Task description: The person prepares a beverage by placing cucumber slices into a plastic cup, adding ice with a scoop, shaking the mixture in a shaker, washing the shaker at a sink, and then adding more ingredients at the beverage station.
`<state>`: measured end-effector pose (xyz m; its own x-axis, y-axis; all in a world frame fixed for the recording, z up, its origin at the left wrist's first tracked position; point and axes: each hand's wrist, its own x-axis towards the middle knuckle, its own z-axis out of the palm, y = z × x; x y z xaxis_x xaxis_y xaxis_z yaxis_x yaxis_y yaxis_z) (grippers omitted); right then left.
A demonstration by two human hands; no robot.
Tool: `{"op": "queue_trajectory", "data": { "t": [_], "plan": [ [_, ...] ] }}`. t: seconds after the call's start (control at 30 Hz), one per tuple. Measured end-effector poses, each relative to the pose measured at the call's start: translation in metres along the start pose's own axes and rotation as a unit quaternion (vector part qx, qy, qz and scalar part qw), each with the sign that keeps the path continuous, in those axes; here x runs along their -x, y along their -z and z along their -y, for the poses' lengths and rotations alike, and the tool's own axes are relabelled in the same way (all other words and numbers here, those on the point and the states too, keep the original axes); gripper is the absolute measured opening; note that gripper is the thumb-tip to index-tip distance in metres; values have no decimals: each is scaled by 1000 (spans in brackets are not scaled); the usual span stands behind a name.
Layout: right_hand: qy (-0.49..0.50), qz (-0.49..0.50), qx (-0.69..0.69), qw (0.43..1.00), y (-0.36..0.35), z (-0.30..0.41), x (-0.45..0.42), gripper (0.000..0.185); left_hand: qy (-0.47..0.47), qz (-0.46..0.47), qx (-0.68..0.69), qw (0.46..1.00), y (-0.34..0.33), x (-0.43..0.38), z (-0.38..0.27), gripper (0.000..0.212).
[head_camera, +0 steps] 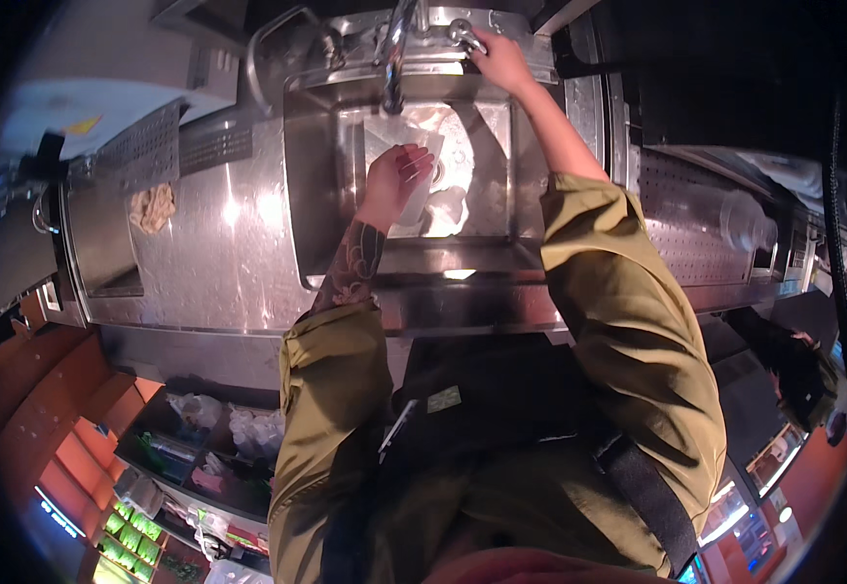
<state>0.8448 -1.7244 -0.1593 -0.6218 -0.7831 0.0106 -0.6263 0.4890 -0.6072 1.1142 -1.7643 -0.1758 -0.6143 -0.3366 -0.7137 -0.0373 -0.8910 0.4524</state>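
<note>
My left hand (397,181) is over the stainless steel sink (314,241), its fingers curled around a clear plastic container (394,135). The container sits just under the end of the chrome faucet spout (394,69), and its exact shape is hard to make out. At the sink's back ledge, my right hand (502,60) grips the chrome tap handle (466,35). Lower in the basin a pale, shiny patch (447,212) shows; I cannot tell if it is water or plastic.
A crumpled beige cloth (152,208) lies on the wet steel counter (204,248) to the left. On the right, a clear plastic vessel (748,223) rests on a perforated drain panel (686,226). Another person (796,365) stands at the far right. Shelves with bagged supplies (248,431) are behind me.
</note>
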Motion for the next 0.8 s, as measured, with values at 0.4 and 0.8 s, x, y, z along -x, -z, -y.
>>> {"op": "queue_trajectory", "data": {
  "t": [0.4, 0.8],
  "plan": [
    [67, -33, -178, 981, -200, -53, 104, 41, 27, -93, -89, 991, 113, -68, 82, 19],
    [46, 433, -144, 889, -123, 50, 89, 20, -213, 18, -559, 801, 87, -34, 6, 122]
  ]
}}
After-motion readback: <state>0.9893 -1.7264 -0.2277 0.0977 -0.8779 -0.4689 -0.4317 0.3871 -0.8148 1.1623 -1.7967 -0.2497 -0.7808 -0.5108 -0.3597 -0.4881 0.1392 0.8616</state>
